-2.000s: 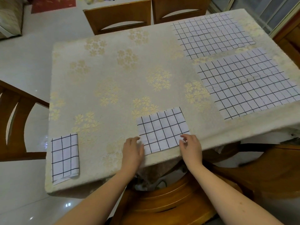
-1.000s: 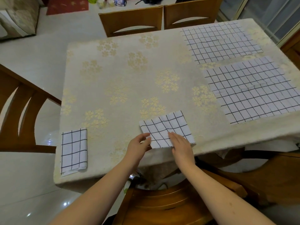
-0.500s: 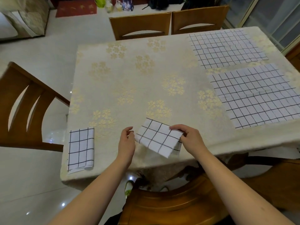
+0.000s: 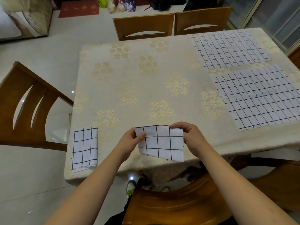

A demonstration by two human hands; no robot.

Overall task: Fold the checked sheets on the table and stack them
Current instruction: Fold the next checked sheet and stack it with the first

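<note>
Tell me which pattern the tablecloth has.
The tablecloth is cream with clusters of pale gold flowers, seen best in the head view.

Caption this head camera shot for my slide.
Both hands hold a folded checked sheet above the table edge.

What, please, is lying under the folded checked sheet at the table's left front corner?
The folded checked sheet rests directly on the cream flowered tablecloth. Its own folded layers peek out along the near edge; whatever the tablecloth covers beneath cannot be seen.

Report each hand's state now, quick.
Left hand: pinching the folded sheet's left edge.
Right hand: pinching the same sheet's top right corner.
</note>
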